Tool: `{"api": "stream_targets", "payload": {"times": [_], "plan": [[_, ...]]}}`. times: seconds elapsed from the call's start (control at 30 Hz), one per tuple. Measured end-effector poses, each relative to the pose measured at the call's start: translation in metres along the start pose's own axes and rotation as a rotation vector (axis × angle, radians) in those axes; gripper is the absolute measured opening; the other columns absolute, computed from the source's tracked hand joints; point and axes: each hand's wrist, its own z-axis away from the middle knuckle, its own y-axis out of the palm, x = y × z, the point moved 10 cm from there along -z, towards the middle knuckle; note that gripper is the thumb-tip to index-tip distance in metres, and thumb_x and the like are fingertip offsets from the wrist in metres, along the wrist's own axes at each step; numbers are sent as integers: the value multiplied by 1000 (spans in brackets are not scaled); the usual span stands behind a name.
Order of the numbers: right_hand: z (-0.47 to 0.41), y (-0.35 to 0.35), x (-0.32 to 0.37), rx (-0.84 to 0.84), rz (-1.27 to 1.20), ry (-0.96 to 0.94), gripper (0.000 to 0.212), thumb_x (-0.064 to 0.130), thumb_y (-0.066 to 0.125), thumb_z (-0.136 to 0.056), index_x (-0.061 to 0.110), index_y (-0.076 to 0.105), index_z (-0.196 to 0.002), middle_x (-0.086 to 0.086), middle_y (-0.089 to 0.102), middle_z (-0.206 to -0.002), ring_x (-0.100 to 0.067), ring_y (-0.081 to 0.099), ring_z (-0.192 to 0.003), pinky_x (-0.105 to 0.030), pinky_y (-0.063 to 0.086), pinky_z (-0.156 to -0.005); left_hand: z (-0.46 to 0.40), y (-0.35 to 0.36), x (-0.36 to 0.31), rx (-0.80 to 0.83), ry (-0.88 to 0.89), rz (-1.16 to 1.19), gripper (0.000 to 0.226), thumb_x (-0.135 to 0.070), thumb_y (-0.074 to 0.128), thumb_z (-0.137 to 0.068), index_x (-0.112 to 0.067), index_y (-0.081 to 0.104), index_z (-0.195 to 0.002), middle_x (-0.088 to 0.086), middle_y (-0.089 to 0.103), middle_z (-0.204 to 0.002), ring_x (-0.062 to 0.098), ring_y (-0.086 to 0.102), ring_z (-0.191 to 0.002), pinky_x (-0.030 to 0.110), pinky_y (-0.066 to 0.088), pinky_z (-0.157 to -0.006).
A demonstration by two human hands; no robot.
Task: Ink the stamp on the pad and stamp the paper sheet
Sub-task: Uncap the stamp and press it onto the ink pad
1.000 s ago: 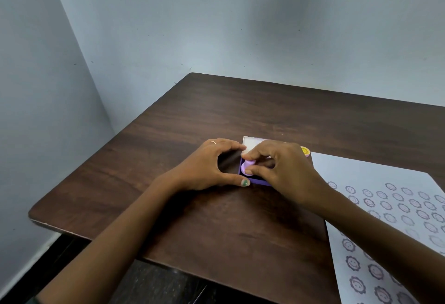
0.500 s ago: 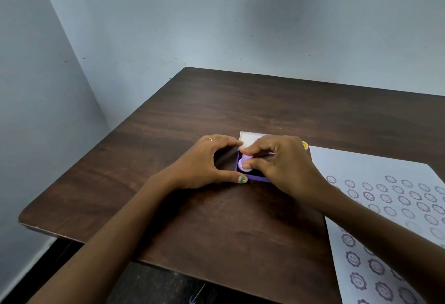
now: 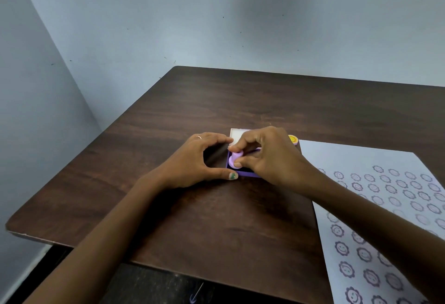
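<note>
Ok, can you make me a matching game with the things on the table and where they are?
Things:
1. purple stamp
2. ink pad
3. paper sheet
4. yellow stamp

Places:
A. on the table's right side, covered in smiley prints
B. behind the right hand, at the paper's far corner
C. pinched in the right hand's fingers, on the pad
D. steadied by the left hand

Pairs: 1-C, 2-D, 3-A, 4-B

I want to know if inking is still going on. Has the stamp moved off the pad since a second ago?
No. The stamp stays on the pad's left part, pinched by the right hand.
</note>
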Motion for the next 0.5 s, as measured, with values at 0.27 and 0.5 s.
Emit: {"api": "stream_targets", "payload": {"times": [0.27, 0.5], "plan": [[0, -2, -2, -24, -19, 32, 22, 11, 79, -67, 15, 74, -88, -1, 75, -87, 4, 61, -65, -2, 45, -61, 1, -1, 0, -2, -2, 12, 71, -49, 78, -66, -37, 50, -129, -15, 48, -134, 3, 36, -123, 18, 29, -98], [-1, -5, -5, -44, -13, 69, 22, 13, 82, -63, 20, 74, -82, 7, 66, -68, -4, 64, -67, -2, 42, -58, 1, -1, 0, 1, -4, 12, 70, -49, 78, -66, -38, 49, -129, -17, 48, -133, 2, 35, -123, 15, 27, -95]]}}
